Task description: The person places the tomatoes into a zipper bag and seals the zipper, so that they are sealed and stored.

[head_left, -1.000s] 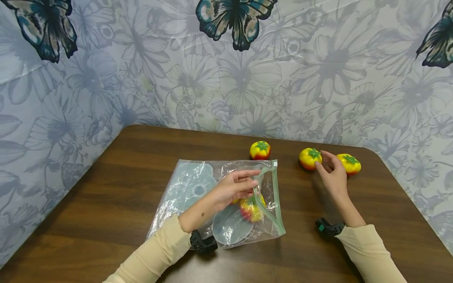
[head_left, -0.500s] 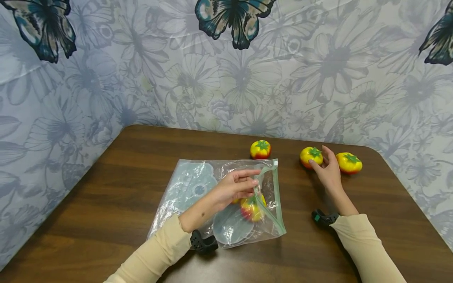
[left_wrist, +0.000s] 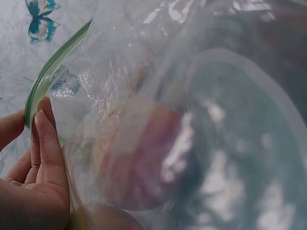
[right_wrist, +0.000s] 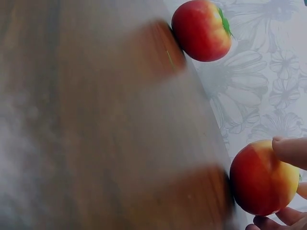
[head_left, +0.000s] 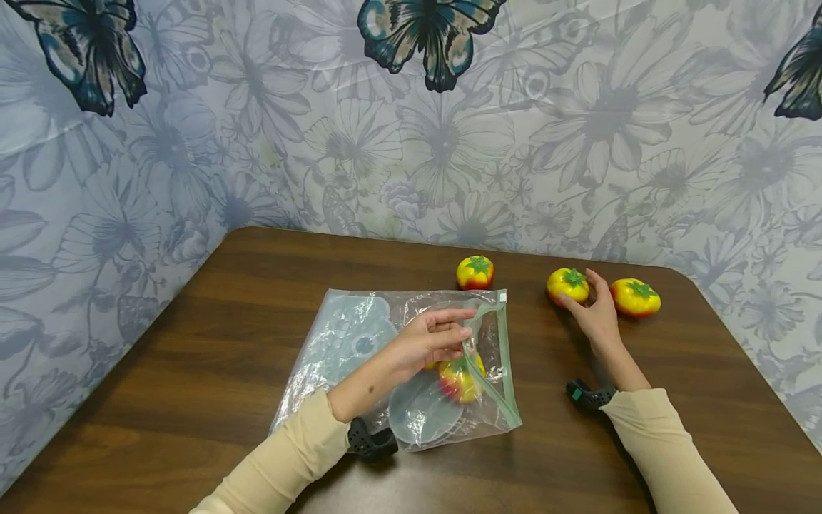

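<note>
My left hand pinches the green-edged opening of a clear zip bag, lifting its upper layer. Through the plastic I see a red-and-yellow artificial persimmon and part of another beside it. Pale blue-grey flower and disc shapes show on the bag. On the right, my right hand grips a yellow-and-red persimmon with a green leafy top. In the right wrist view, the thumb lies on one side of that persimmon and the fingers curl round the other.
Just right of my right hand sits another persimmon. One more persimmon stands behind the bag, near the back edge of the brown wooden table. A wall cloth with flowers and butterflies hangs close behind the table.
My right hand has shifted slightly left, and its thumb has come across the front of the persimmon. The left hand still holds the bag's opening in the same place.
</note>
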`<state>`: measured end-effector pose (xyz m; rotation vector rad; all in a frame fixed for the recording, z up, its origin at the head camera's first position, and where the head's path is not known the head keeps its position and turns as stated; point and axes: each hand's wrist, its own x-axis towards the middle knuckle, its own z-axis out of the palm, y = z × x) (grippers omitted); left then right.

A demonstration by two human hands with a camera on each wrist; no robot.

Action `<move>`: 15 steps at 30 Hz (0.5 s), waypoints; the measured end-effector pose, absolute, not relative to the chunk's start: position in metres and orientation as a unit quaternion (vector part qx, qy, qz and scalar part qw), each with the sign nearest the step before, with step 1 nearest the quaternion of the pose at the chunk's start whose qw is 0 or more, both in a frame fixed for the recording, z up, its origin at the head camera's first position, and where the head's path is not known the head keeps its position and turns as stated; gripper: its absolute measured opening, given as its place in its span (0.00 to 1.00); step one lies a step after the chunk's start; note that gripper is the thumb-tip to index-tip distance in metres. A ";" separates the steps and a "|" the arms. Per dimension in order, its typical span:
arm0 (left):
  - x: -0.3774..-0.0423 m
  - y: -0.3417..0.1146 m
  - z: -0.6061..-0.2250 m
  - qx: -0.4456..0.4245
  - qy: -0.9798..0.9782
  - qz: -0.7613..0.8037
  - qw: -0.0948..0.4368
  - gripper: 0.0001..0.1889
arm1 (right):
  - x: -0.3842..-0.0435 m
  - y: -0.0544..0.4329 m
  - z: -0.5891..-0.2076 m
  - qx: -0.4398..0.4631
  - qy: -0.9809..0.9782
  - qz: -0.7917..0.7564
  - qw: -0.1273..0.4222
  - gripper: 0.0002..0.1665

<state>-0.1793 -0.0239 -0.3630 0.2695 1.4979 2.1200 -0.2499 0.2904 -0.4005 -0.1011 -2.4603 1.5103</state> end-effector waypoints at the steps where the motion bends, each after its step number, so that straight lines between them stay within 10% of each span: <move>1: -0.179 -0.024 -0.363 0.099 0.554 0.784 0.263 0.22 | -0.250 0.291 -0.401 -0.036 -0.847 0.516 0.124 0.42; 15: -0.179 -0.023 -0.363 0.094 0.552 0.786 0.262 0.22 | -0.253 0.297 -0.401 -0.039 -0.869 0.488 0.076 0.43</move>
